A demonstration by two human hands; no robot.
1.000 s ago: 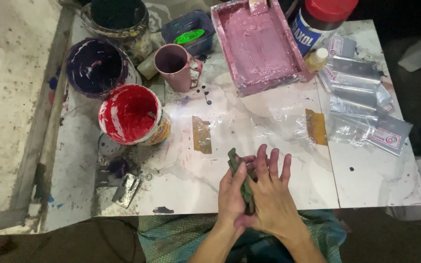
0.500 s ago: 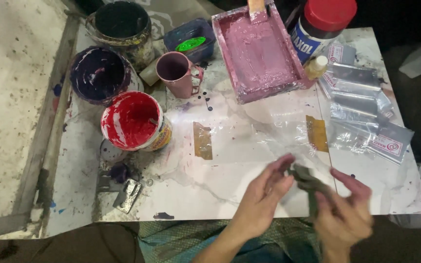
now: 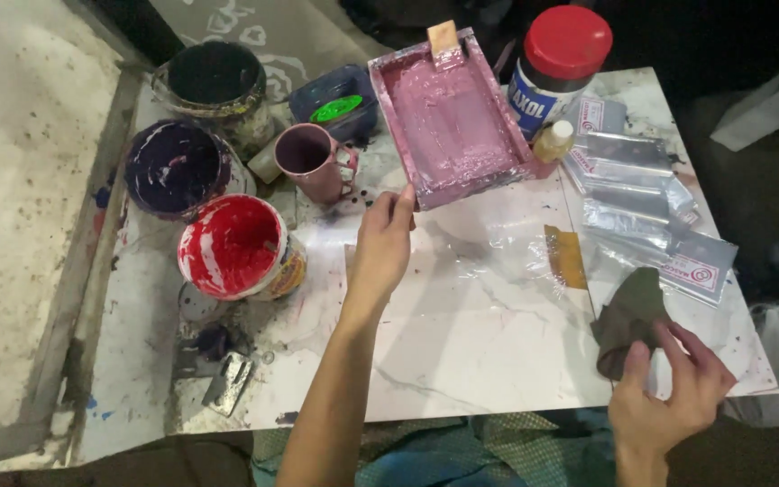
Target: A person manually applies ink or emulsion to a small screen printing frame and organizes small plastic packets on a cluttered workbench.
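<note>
I look down on a white marbled tabletop [image 3: 462,343], smeared with paint along its left side, with a grey concrete floor [image 3: 20,180] beyond its left edge. A clear plastic sheet [image 3: 489,252] lies wrinkled across the middle of the top. My left hand [image 3: 380,248] reaches forward, its fingers held together, the fingertips touching the near corner of the pink-coated tray [image 3: 448,113]. My right hand [image 3: 669,388] sits at the table's near right edge, thumb and fingers pinching a dark olive cloth [image 3: 628,320] that rests partly on the silver foil packets [image 3: 633,194]. Along the left stand a red paint tub [image 3: 232,248], a dark purple tub [image 3: 173,167] and a black tub [image 3: 214,77]; a mauve mug [image 3: 308,158] stands between them and the tray. A red-lidded jar [image 3: 561,59] and a small yellow bottle [image 3: 552,140] crowd the tray's right side. A metal scraper [image 3: 227,383] lies near the front left edge.
</note>
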